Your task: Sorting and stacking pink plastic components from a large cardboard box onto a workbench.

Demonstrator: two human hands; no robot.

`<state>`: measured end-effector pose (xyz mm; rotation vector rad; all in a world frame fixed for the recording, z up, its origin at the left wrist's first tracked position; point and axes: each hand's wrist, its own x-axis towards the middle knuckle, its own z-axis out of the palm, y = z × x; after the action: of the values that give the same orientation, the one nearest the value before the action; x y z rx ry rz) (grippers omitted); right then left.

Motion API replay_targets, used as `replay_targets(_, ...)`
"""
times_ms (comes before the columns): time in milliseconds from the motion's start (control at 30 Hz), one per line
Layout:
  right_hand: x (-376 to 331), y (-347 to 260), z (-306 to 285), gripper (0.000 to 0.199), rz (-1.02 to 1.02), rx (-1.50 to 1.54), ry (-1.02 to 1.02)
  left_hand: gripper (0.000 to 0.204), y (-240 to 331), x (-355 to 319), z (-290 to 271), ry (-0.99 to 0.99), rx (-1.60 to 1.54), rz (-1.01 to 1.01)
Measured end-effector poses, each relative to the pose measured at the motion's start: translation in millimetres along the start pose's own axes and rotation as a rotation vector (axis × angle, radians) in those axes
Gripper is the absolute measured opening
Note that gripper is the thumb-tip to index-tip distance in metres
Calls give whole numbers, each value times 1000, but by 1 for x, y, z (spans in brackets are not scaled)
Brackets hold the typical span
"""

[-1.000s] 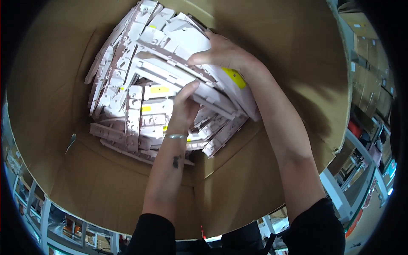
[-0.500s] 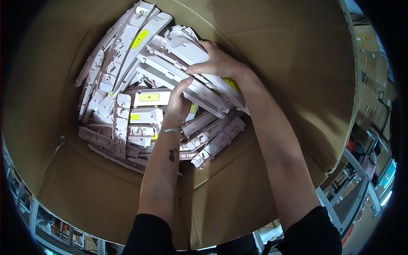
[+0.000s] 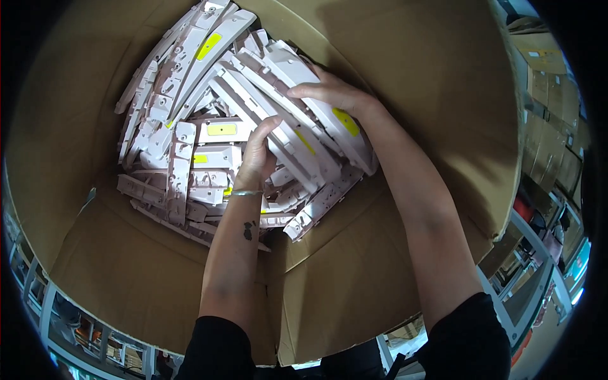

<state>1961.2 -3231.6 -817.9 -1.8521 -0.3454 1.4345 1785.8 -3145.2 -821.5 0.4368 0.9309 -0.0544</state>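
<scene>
A stack of long white plastic panels (image 3: 264,116) lies slantwise between my two hands. My left hand (image 3: 257,157) presses its near-left side, the thumb over the top edge and the other fingers hidden beneath. Around the far-right side curls my right hand (image 3: 334,94), its thumb on the outermost panel and its fingertips out of sight behind it. That panel has a yellow label (image 3: 346,122). Under and beside the stack lie many similar panels with ribs and holes, among them a labelled panel (image 3: 221,130) left of my left hand and a leaning panel (image 3: 181,171).
A deep brown cardboard box (image 3: 405,57) surrounds the panels and my forearms, its tall walls curving around. Outside it stand metal frames (image 3: 538,272) at the lower right and stacked cartons (image 3: 548,120) on the right.
The stack between my hands has shifted and tilted, so the yellow label by my right hand shows more fully. Its panels sit closer together along the far-right side.
</scene>
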Motion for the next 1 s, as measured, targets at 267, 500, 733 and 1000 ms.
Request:
replay_targets(267, -104, -104, 54, 73, -22, 155, -204, 32, 65, -168, -2, -6, -2, 76)
replay_targets(500, -317, -228, 75, 93, -276, 332, 4, 47, 137, -366, 90, 56, 288, 101)
replay_targets(733, -543, -235, 113, 101, -197, 284, 520, 45, 138, -516, 188, -313, 558, -70)
replay_targets(1000, -792, -149, 129, 90, -96, 717, 1069, 34, -5, -588, 320, -683, 890, -448)
